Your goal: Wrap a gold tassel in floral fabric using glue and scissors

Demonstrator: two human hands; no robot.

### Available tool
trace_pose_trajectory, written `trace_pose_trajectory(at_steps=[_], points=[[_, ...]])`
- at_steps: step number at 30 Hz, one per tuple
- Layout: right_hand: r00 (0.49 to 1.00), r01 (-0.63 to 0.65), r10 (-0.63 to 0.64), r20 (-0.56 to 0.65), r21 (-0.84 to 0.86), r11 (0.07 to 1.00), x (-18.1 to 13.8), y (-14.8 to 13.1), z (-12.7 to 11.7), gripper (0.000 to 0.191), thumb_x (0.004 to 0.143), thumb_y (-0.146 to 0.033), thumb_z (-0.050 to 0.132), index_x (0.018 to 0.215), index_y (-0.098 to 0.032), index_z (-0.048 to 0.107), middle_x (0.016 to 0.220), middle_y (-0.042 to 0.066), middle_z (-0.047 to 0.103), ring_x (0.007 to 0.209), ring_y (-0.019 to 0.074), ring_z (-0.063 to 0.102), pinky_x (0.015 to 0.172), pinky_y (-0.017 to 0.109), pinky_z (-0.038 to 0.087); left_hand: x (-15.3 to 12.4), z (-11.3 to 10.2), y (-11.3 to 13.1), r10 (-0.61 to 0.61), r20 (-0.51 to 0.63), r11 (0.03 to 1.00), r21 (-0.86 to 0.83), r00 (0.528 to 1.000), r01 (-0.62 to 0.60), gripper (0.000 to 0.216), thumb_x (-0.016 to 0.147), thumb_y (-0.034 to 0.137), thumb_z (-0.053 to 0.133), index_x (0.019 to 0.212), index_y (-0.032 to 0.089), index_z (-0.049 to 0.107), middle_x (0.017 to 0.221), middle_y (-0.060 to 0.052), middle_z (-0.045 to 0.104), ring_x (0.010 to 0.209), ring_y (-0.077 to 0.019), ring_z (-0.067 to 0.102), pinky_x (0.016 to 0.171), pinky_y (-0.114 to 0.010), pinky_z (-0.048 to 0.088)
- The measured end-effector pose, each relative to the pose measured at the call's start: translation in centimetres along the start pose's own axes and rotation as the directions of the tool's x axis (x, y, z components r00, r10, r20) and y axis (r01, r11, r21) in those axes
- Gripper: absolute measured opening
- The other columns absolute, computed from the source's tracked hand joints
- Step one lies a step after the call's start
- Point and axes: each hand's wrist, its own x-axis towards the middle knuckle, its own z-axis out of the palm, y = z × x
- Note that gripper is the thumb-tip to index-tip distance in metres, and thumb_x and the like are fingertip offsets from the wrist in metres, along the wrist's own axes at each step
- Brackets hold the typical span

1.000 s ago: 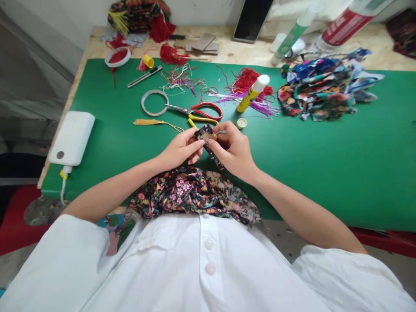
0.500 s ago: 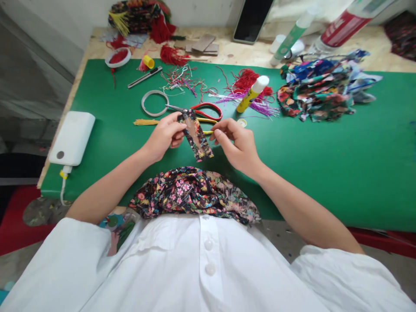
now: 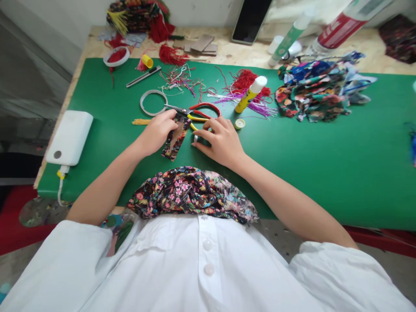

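Note:
My left hand (image 3: 158,131) is closed on the top end of a dark floral fabric strip (image 3: 174,142), which hangs down onto the green mat (image 3: 312,151). My right hand (image 3: 218,141) has let go of the strip. It rests on the mat just right of it, fingers bent, with thumb and fingertips pinching a small white piece (image 3: 196,138). Red and yellow handled scissors (image 3: 202,111) lie just beyond both hands. A bunched floral cloth (image 3: 191,193) sits at the mat's near edge against my white shirt.
A yellow glue stick (image 3: 250,93) lies on red and purple threads, its cap (image 3: 239,124) beside my right hand. There is also a white ring (image 3: 153,102), a yellow tassel (image 3: 140,121), a white power bank (image 3: 69,137) at the left, bright fabric scraps (image 3: 320,92) and a phone (image 3: 250,19).
My left hand carried the fabric strip left and down, and its lower end swung left. My right hand released it and dropped to the mat onto a small white piece.

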Motion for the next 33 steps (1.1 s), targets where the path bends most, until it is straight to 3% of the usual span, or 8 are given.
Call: trace_pose_trajectory(at_steps=[8,15,18,21,24,28,30,33], points=[[0.999,0.046,-0.046,-0.02,-0.034,0.998,-0.1,-0.5,0.4,0.034,0.103,-0.031,0.045,0.092,-0.019,0.075,0.093,0.01,0.068,0.092,0.0251,0.054,0.083,0.041,0.039,-0.3,0.6,0.6,0.003,-0.004,1.0,-0.013,1.0,-0.003,0.015,0.072,0.012,0.05,0.065,0.02,0.04,0.062,0.002,0.042,0.059,-0.0114,0.041,0.053,-0.022,0.031],[0.998,0.044,-0.048,-0.038,-0.111,0.993,0.1,-0.7,0.1,0.035,0.103,-0.02,0.041,0.082,-0.019,0.069,0.084,0.01,0.066,0.089,0.0247,0.055,0.084,0.041,0.041,-0.7,1.2,0.9,-0.045,0.109,0.995,-0.078,0.993,0.054,0.008,0.077,0.024,0.061,0.081,0.018,0.058,0.06,0.004,0.051,0.052,-0.0085,0.041,0.051,-0.021,0.031],[0.994,0.023,-0.029,-0.104,-0.054,0.998,0.0,0.0,-0.3,0.032,0.104,-0.026,0.041,0.087,-0.019,0.067,0.086,0.01,0.068,0.088,0.025,0.058,0.082,0.041,0.042,-0.7,1.2,0.5,-0.024,0.157,0.998,-0.049,0.987,0.032,0.016,0.08,0.028,0.062,0.091,0.016,0.064,0.066,0.003,0.059,0.057,-0.0095,0.049,0.056,-0.021,0.037],[0.966,-0.008,0.019,-0.259,0.043,0.999,-0.3,1.7,-1.7,0.028,0.104,-0.028,0.042,0.092,-0.019,0.065,0.085,0.009,0.069,0.083,0.0228,0.06,0.079,0.038,0.043,-0.8,1.2,0.1,-0.006,0.182,1.0,0.019,0.983,0.002,0.028,0.084,0.033,0.062,0.104,0.015,0.068,0.074,0.0,0.067,0.064,-0.0115,0.057,0.063,-0.022,0.043],[0.871,-0.097,0.143,-0.471,0.122,0.988,-0.8,4.5,-4.6,0.023,0.102,-0.03,0.047,0.092,-0.02,0.065,0.087,0.011,0.069,0.082,0.0215,0.061,0.079,0.037,0.042,-1.1,1.3,-0.1,0.004,0.236,0.988,0.147,0.972,-0.04,0.04,0.088,0.04,0.059,0.117,0.014,0.069,0.078,-0.003,0.071,0.067,-0.014,0.061,0.066,-0.024,0.045],[0.613,-0.413,0.386,-0.689,0.137,0.9,-1.6,9.3,-9.0,0.025,0.101,-0.03,0.051,0.093,-0.015,0.069,0.073,0.011,0.066,0.063,0.0159,0.056,0.066,0.035,0.038,-1.4,1.9,-0.4,0.107,0.299,0.922,0.327,0.948,-0.207,0.043,0.095,0.041,0.052,0.126,0.017,0.068,0.102,-0.008,0.077,0.089,-0.0198,0.068,0.084,-0.029,0.05],[0.52,-0.625,0.486,-0.702,0.075,0.777,-2.0,11.8,-10.5,0.022,0.096,-0.025,0.057,0.092,-0.01,0.073,0.078,0.015,0.07,0.066,0.0157,0.058,0.068,0.037,0.036,-1.4,2.4,-0.9,0.192,0.288,0.871,0.39,0.938,-0.298,0.041,0.097,0.037,0.048,0.127,0.017,0.069,0.114,-0.011,0.074,0.102,-0.0219,0.067,0.093,-0.031,0.049],[0.473,-0.834,0.688,-0.551,-0.028,0.551,-2.6,14.8,-11.4,0.021,0.091,-0.02,0.066,0.098,-0.004,0.077,0.092,0.022,0.076,0.084,0.0203,0.067,0.074,0.042,0.033,-1.3,3.2,-2.0,0.282,0.301,0.796,0.457,0.911,-0.397,0.044,0.099,0.03,0.042,0.133,0.014,0.064,0.105,-0.012,0.071,0.096,-0.0205,0.065,0.089,-0.031,0.051]])
